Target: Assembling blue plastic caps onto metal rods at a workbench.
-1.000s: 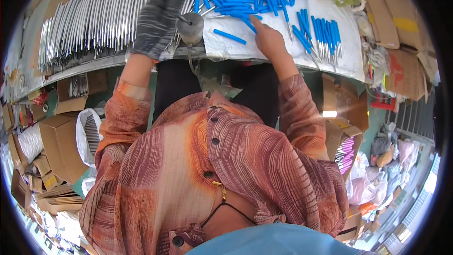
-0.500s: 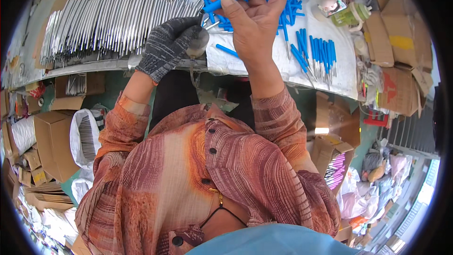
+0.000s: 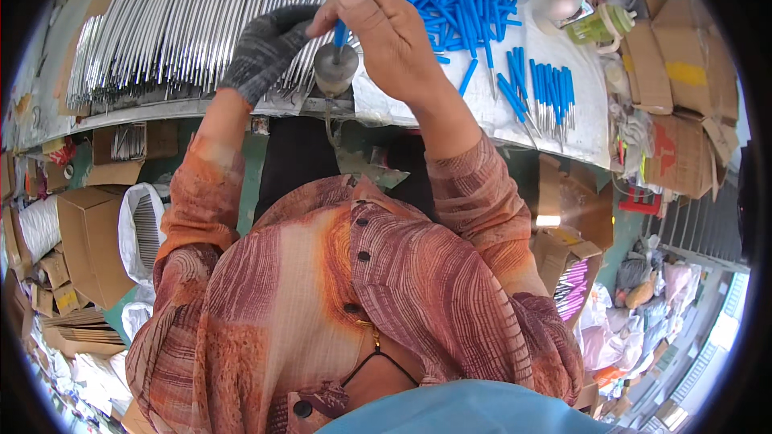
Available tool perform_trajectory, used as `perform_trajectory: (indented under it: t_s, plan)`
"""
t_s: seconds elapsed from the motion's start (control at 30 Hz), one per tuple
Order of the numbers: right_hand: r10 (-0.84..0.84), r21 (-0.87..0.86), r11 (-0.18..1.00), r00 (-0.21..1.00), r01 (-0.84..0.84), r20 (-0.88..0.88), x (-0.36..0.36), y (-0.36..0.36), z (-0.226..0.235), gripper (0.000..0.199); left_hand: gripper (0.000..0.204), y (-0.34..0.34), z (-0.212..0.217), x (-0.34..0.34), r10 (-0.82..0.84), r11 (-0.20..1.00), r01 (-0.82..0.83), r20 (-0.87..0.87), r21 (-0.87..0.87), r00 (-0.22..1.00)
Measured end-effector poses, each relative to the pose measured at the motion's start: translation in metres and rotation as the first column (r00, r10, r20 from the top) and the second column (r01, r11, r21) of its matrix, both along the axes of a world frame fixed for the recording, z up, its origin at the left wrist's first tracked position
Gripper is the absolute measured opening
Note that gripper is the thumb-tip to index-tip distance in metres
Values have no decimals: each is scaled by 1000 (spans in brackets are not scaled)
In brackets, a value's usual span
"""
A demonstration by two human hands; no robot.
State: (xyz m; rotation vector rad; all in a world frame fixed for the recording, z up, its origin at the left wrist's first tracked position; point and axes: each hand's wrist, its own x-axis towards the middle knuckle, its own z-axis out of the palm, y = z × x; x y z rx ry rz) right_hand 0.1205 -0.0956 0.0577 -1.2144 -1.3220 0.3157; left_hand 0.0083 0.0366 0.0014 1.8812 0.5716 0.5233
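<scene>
My bare right hand [image 3: 390, 36] is closed around a blue tube [image 3: 341, 34], which stands upright over a round grey metal fixture [image 3: 334, 76] at the table edge. Most of the tube is hidden by the fingers. In a dark grey knitted glove, my left hand [image 3: 261, 52] is beside it, over the right end of a long row of silver metal rods [image 3: 169, 40]. Its fingers are curved and smeared, so their grip is unclear. Beyond my right hand lies a heap of blue tubes [image 3: 458, 0].
Several blue-handled rods [image 3: 551, 96] lie on the white table cover at the right. A green bottle [image 3: 599, 26] and cardboard boxes [image 3: 671, 56] are farther right. Below the table at left stand an open carton [image 3: 92, 245] and a white sack of rods [image 3: 143, 233].
My right hand has come left and down, turning the blue tube from slanted to upright over the fixture. My gloved left hand has moved left, away from the fixture, over the rods.
</scene>
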Motion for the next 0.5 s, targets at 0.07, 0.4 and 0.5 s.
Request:
perform_trajectory:
  t_s: [0.07, 0.4, 0.5]
  plan:
    - [27, -50, 998, 994, -32, -105, -11, 0, 2, 30, 39, 21, -21, 9, 8, 942, 32, -117, 334, 993]
    - [-497, 222, 857, 861, 466, 111, -6, 4, -9, 4, 70, 27, -30, 87, 255, 706, 463, -802, 536, 540]
    - [-693, 120, 721, 709, 682, 132, 76, -31, -25, 17, 89, 41, -62, 86, 318, 565, 505, -737, 652, 596]
